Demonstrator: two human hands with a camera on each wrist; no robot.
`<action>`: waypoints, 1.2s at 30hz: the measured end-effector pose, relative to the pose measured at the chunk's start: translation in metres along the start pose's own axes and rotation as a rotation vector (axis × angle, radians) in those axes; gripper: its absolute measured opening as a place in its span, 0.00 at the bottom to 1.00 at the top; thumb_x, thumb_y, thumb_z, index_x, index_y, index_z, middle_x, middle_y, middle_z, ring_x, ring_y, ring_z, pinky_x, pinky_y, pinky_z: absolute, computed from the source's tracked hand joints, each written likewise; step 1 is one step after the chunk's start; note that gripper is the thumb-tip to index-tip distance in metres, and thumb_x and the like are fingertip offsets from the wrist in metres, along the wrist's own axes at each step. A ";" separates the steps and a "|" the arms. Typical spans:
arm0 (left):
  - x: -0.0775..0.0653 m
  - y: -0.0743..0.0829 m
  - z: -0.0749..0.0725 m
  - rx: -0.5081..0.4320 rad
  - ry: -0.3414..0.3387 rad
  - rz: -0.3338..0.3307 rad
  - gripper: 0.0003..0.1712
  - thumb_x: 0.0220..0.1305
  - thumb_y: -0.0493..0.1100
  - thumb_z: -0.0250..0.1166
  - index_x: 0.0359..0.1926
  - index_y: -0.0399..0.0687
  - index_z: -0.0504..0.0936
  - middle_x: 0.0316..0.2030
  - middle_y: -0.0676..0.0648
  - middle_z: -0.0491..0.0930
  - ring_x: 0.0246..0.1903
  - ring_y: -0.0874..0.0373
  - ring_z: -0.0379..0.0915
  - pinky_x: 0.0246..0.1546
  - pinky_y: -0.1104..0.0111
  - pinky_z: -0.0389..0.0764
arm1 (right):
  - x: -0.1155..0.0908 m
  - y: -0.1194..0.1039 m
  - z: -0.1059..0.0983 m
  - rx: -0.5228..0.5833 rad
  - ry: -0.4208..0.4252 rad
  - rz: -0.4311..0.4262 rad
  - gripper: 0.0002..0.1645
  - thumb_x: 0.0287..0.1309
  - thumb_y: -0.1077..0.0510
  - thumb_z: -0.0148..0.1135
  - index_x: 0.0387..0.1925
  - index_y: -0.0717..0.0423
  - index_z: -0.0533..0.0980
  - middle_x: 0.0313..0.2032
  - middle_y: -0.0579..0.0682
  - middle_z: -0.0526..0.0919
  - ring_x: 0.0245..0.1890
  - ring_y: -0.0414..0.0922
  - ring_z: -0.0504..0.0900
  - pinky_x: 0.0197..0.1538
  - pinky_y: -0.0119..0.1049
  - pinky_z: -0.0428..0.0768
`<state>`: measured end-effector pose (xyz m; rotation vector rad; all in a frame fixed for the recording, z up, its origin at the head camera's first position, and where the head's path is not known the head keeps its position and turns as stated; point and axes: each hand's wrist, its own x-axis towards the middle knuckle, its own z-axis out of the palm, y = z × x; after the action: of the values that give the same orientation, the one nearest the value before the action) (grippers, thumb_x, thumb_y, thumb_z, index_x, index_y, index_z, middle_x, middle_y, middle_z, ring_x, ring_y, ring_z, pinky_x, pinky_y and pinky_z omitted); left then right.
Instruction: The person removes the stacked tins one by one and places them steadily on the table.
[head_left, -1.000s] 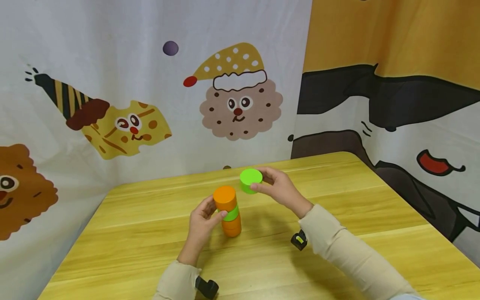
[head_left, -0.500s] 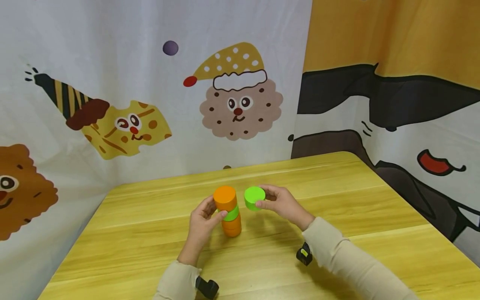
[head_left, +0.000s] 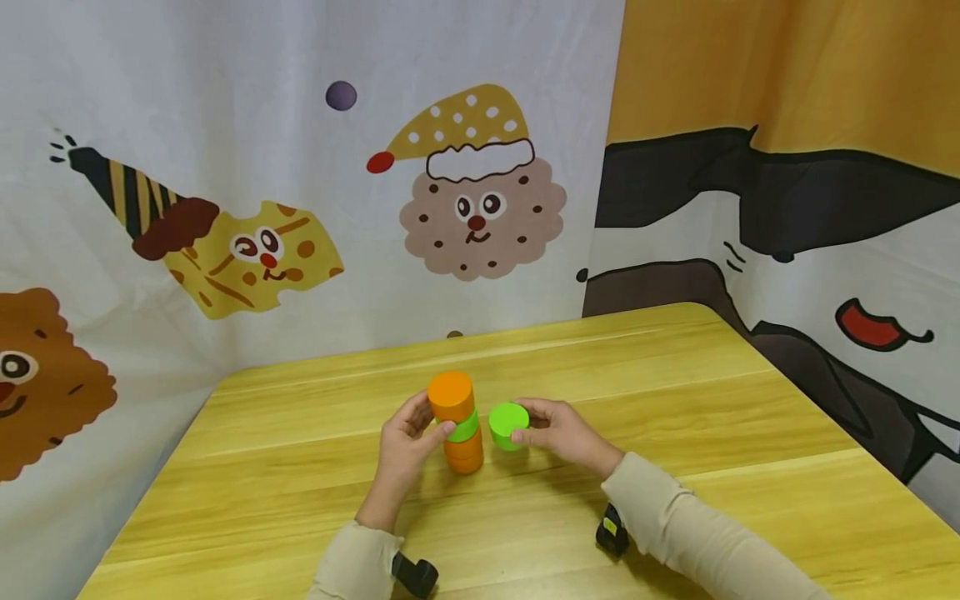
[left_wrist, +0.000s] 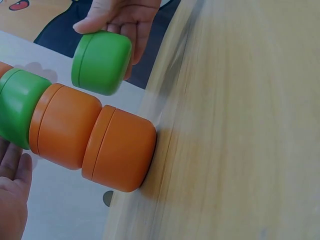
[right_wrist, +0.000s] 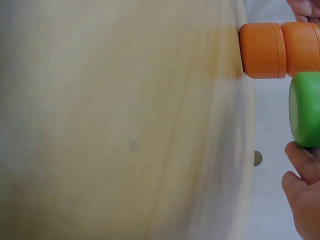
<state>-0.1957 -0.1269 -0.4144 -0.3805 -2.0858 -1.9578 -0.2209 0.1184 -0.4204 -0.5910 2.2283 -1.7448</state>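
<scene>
- At left, the left hand (head_left: pixel 405 450) has its fingers curled round the upper part of an upright stack (head_left: pixel 463 457), orange and green, standing on the table (head_left: pixel 300 467).
- Just right of it, the right hand's (head_left: pixel 566 435) fingers grip a green cylinder (head_left: pixel 509 423) above the wood-grained tabletop.
- To me, it's steadying and positioning; next calls for gentle alignment.
- Behind, cartoon-printed cloth (head_left: pixel 300 50) runs from white to orange and black.
</scene>
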 end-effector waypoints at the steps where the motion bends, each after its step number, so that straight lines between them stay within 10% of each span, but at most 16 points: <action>1: 0.000 0.000 0.000 0.000 0.000 -0.001 0.28 0.52 0.31 0.68 0.56 0.36 0.74 0.49 0.43 0.79 0.47 0.64 0.76 0.51 0.74 0.75 | 0.000 0.001 0.000 0.004 -0.003 0.000 0.35 0.53 0.55 0.66 0.60 0.64 0.67 0.55 0.60 0.75 0.54 0.52 0.75 0.54 0.36 0.77; 36: 0.000 -0.004 0.000 0.003 -0.004 0.010 0.29 0.52 0.31 0.68 0.57 0.38 0.74 0.48 0.49 0.80 0.46 0.63 0.76 0.51 0.73 0.75 | 0.000 0.023 0.005 -0.029 -0.003 0.118 0.34 0.52 0.55 0.67 0.60 0.61 0.69 0.54 0.57 0.76 0.55 0.52 0.74 0.56 0.42 0.75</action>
<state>-0.1973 -0.1276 -0.4177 -0.3946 -2.0850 -1.9496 -0.2228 0.1186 -0.4438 -0.4577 2.2411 -1.6551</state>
